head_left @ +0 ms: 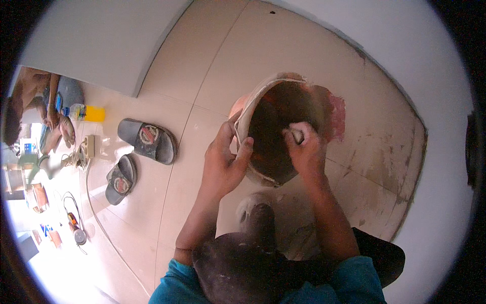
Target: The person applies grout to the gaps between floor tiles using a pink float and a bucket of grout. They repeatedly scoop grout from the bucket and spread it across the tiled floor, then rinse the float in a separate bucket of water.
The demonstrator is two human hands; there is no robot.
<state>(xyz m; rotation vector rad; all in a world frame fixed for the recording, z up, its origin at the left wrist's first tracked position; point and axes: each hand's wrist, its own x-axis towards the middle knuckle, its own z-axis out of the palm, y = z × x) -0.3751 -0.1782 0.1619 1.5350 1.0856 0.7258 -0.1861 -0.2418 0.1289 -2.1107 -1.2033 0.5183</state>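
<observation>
An orange bucket, its lip crusted with pale material and its inside dark, is tilted with its mouth facing me. My left hand grips the left side of its rim, thumb on the near face. My right hand is closed inside the bucket's mouth, fingers bent around something small that I cannot make out. A reddish, smeared patch shows at the bucket's right.
Two grey slide sandals lie at left. Beyond are a yellow-filled bottle, a power strip with a cable, tools and another person's bare foot. A wall borders the stained floor on the right.
</observation>
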